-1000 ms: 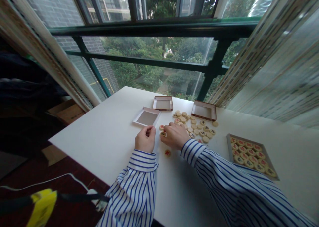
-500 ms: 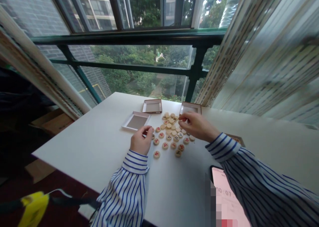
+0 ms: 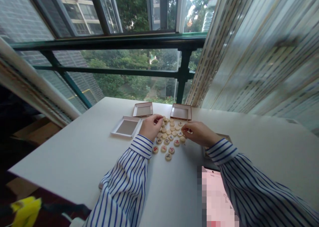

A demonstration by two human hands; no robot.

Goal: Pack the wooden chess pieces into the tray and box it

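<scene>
Round wooden Chinese chess pieces (image 3: 168, 132), some marked in red or dark characters and some plain side up, lie loosely grouped on a white table. At the far left of the group is my left hand (image 3: 151, 125), its thumb and fingers pinched at a chess piece (image 3: 163, 118). My right hand (image 3: 198, 132) reaches in from the right, fingers curled and closed at the group's right edge. Whatever is between its fingertips is hidden. A marked piece (image 3: 180, 133) lies just beside them. Closest to me lies a dark-marked piece (image 3: 168, 156).
Two shallow open boxes (image 3: 124, 134) (image 3: 142, 115) stand left and behind the pieces. Another box (image 3: 181, 118) is at the back. Under my right forearm a further box (image 3: 225, 136) partly shows. A phone (image 3: 216, 193) lies near front right. Window railing (image 3: 119, 42) borders the table's far side.
My left hand has moved forward from the near-left pieces to the far left of the group. My right hand has drawn slightly nearer, from the back pieces to the right edge. The view has shifted right.
</scene>
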